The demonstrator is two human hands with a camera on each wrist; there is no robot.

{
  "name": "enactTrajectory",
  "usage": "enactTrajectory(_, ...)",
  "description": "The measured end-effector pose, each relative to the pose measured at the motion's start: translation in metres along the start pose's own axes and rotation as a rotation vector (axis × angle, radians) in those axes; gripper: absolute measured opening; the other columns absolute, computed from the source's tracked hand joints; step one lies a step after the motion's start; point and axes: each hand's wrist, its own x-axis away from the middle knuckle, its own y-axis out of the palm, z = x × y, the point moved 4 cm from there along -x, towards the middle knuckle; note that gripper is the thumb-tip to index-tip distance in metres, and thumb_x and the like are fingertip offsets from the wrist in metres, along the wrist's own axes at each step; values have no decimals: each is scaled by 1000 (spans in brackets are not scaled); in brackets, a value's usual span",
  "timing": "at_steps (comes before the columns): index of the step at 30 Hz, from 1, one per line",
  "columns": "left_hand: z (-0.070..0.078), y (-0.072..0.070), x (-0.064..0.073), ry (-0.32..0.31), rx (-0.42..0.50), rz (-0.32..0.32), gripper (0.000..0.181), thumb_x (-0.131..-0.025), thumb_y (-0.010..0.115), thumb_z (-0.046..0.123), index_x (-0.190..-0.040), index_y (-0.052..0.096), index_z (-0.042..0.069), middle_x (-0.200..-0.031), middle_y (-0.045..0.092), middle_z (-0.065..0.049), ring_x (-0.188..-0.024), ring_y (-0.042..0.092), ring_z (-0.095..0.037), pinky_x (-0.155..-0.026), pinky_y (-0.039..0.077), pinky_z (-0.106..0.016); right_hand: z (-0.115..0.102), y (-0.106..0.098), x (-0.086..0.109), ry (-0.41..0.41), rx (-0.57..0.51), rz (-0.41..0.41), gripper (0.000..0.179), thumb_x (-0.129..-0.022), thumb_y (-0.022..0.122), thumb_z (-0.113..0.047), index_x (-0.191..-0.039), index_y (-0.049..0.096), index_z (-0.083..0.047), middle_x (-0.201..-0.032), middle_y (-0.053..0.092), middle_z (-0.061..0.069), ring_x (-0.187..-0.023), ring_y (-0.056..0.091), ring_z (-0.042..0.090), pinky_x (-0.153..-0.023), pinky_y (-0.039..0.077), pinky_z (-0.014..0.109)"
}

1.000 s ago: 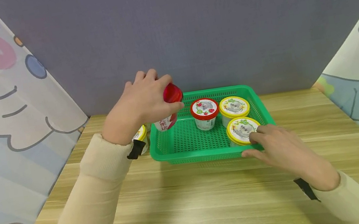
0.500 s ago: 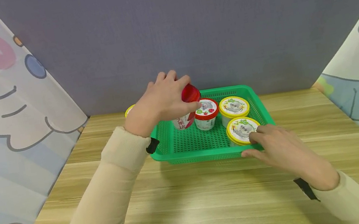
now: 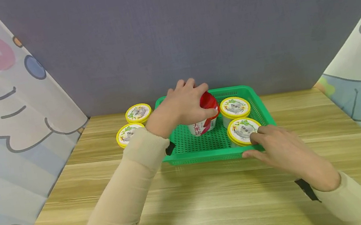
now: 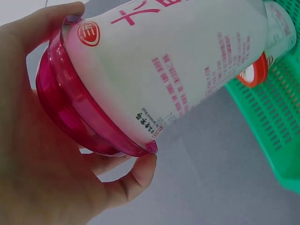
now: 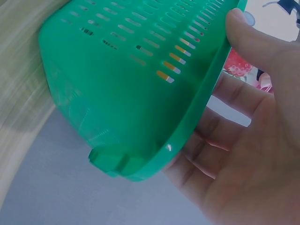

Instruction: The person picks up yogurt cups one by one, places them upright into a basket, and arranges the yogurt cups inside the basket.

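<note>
My left hand (image 3: 184,106) grips a white yogurt cup by its domed, see-through red lid (image 4: 70,103); pink characters run along the cup (image 4: 159,65). In the head view the cup is low over the green plastic basket (image 3: 205,156), its lid tipped toward me. A red-lidded tub (image 4: 280,35) in the basket shows in the left wrist view, but the cup and hand mostly hide it in the head view. My right hand (image 3: 283,149) holds the basket rim (image 5: 201,108) at the front right corner, thumb on the outer side and fingers inside.
Two yellow-lidded tubs, a rear one (image 3: 235,107) and a front one (image 3: 243,130), stand along the basket's right side. Another yellow-lidded pair, a rear tub (image 3: 138,113) and a nearer tub (image 3: 127,134), stands left of the basket on the wooden table (image 3: 196,212). A grey panel (image 3: 175,34) rises behind.
My left hand has carried the yogurt cup rightward and down, from the basket's left end to over its middle, uncovering the two tubs on the left. The right hand stays on the rim.
</note>
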Motion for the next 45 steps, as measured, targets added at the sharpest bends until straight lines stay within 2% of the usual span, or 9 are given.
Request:
enactTrajectory(8, 12, 20, -9, 23, -15, -32, 68, -93, 56, 64, -148, 45, 26, -135, 46, -6, -122, 37, -27, -97, 44, -53, -1, 0, 0, 2, -1, 0, 34, -80, 84, -44, -85, 66, -15, -79, 55, -3, -73, 54, 19, -62, 48, 41)
enactTrajectory(14, 21, 34, -14, 24, 1, -73, 71, -93, 56, 65, -151, 43, 26, -143, 45, -7, -129, 37, -30, -103, 41, -55, 0, -1, 0, 6, -2, -1, 35, -80, 84, -44, -84, 66, -15, -79, 54, -3, -73, 54, 19, -63, 48, 42)
enactTrajectory(20, 26, 48, -17, -1, 1, -110, 73, -95, 56, 63, -156, 39, 26, -145, 43, -8, -131, 36, -31, -103, 41, -55, 0, -1, 1, 3, -6, 0, 34, -80, 84, -44, -84, 65, -16, -77, 52, -4, -72, 53, 19, -64, 47, 41)
enactTrajectory(26, 29, 61, -18, -33, 18, -154, 76, -94, 58, 63, -158, 37, 27, -157, 36, -11, -144, 29, -38, -109, 36, -61, 0, 0, 0, -1, -4, 18, 35, -79, 85, -43, -83, 64, -16, -76, 51, -4, -72, 53, 19, -61, 46, 40)
enactTrajectory(29, 30, 65, -19, -46, 25, -171, 77, -94, 59, 63, -158, 36, 28, -157, 36, -10, -147, 25, -38, -110, 35, -61, 0, 0, 0, 0, -4, 18, 34, -79, 85, -43, -82, 63, -17, -76, 51, -5, -71, 53, 19, -61, 46, 40)
enactTrajectory(39, 39, 72, -22, -59, -35, -230, 75, -93, 61, 63, -155, 40, 27, -155, 38, -11, -145, 30, -36, -109, 38, -56, 1, 0, 0, 21, -6, 3, 34, -80, 85, -44, -83, 64, -17, -78, 52, -4, -73, 53, 19, -62, 47, 42)
enactTrajectory(45, 42, 76, -21, -67, -38, -271, 80, -93, 61, 63, -159, 32, 27, -162, 29, -14, -149, 26, -39, -112, 35, -57, 0, -1, 0, 2, -13, 9, 34, -80, 85, -43, -83, 64, -17, -78, 52, -4, -73, 54, 19, -60, 46, 41)
